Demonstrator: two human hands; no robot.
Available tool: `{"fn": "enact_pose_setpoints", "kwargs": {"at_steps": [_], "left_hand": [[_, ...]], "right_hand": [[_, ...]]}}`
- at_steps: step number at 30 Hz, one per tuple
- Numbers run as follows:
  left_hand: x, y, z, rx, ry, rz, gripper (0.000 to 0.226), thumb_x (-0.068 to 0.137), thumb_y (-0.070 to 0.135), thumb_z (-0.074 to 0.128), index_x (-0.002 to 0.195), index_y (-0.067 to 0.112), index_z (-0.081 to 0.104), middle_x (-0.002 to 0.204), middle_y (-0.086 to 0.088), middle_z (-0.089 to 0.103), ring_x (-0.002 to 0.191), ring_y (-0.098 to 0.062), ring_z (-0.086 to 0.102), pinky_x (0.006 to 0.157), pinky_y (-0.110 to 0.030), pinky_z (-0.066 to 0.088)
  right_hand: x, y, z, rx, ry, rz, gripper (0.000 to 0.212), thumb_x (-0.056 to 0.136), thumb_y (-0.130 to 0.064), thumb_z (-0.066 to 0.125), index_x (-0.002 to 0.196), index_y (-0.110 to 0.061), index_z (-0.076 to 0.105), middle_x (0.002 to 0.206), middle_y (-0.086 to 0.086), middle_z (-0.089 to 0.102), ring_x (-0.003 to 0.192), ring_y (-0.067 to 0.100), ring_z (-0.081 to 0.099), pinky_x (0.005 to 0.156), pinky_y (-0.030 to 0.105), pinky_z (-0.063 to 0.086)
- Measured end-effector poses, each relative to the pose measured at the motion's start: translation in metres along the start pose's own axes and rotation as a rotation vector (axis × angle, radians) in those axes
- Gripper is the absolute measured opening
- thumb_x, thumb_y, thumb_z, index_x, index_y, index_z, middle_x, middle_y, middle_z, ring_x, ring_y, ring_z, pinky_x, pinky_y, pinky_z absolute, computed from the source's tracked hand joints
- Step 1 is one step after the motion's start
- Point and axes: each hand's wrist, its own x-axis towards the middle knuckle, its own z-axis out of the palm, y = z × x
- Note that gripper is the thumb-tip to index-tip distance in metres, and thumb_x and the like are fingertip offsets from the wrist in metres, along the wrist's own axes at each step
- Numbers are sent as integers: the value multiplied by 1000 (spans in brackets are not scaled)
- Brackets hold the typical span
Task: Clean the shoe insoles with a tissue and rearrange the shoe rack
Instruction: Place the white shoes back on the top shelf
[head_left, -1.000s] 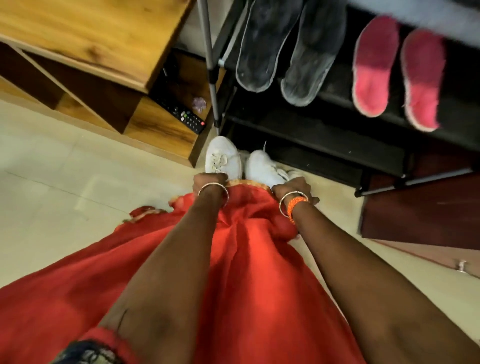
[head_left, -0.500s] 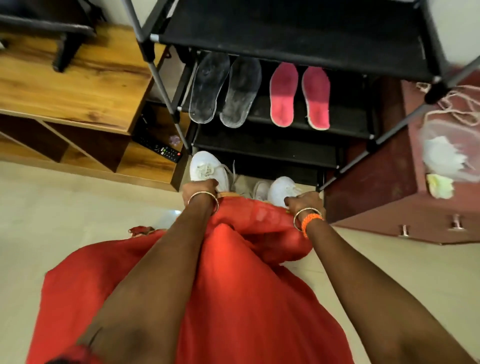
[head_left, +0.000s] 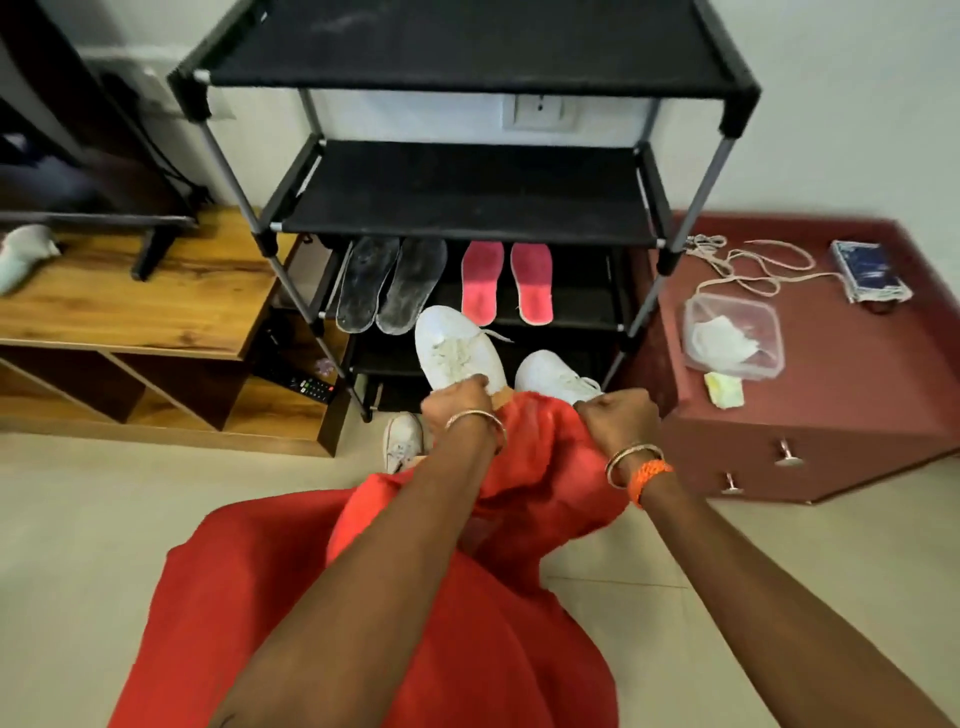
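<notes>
A black shoe rack (head_left: 467, 202) stands against the wall. On its third shelf lie two dark grey insoles (head_left: 389, 283) and two pink insoles (head_left: 506, 280). My left hand (head_left: 457, 402) grips a white sneaker (head_left: 457, 348) raised in front of the lower shelves. My right hand (head_left: 618, 415) holds a second white sneaker (head_left: 553, 376) by its heel end. A third white shoe (head_left: 402, 447) sits on the floor below my left wrist, partly hidden by my red garment. A clear plastic tub with white tissues (head_left: 732, 332) rests on the maroon cabinet.
A maroon cabinet (head_left: 841, 415) with drawer knobs stands right of the rack, carrying loose laces (head_left: 748, 265), a blue packet (head_left: 867, 270) and a yellow-green cloth (head_left: 724, 389). A wooden TV unit (head_left: 135, 312) with a remote (head_left: 311, 387) is on the left. My red garment covers the floor below.
Both hands have lifted the white sneakers off the floor toward the rack. The camera has tilted up, bringing the upper shelves and cabinet top into view.
</notes>
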Motion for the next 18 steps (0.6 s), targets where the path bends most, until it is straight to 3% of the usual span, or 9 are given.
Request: {"fn": "enact_pose_setpoints", "kwargs": {"at_steps": [2,3,5,8,10,13,18], "left_hand": [[-24,-10,6,80,53,92,14,72,21,70,70,7,69,76,-12,68,76,-30,63,55,-24,42],[-38,-14,7,117,80,163,18,71,22,67,66,6,67,72,-14,65,74,-33,60,59,-29,42],[-50,-23,11,179,104,279,27,74,25,64,57,5,58,67,-18,54,65,-30,50,61,-33,41],[-63,-23,14,232,123,393,31,76,28,64,57,5,56,65,-22,48,62,-33,48,59,-33,41],[-61,-22,17,193,123,397,25,75,27,66,62,6,63,71,-24,54,69,-36,53,63,-30,37],[-52,-16,14,208,122,372,18,77,28,67,76,11,72,85,-14,69,88,-30,58,76,-25,25],[-25,-7,3,96,-25,300,8,73,19,74,71,12,73,65,-5,61,71,-23,59,67,-24,43]], "right_hand": [[-16,12,-4,38,59,-139,20,63,-28,66,69,-10,73,72,17,69,75,31,68,66,37,54],[-22,19,-7,88,76,-166,17,65,-23,67,65,-7,70,67,17,68,70,30,68,62,35,53],[-27,32,-13,167,78,-159,14,71,-11,67,60,-3,65,60,16,65,63,30,63,57,29,45],[-22,37,-18,185,59,-187,29,74,-7,63,54,-18,45,58,10,52,59,27,51,59,35,42],[-20,34,-23,210,58,-162,33,78,-8,60,60,-23,37,66,10,50,65,25,48,65,39,43],[-13,28,-31,292,44,-93,32,79,-7,61,59,-16,38,64,7,48,67,22,45,65,32,37],[-4,30,-48,519,-92,35,32,79,-3,64,56,-15,45,57,0,41,56,12,35,55,25,31]]}}
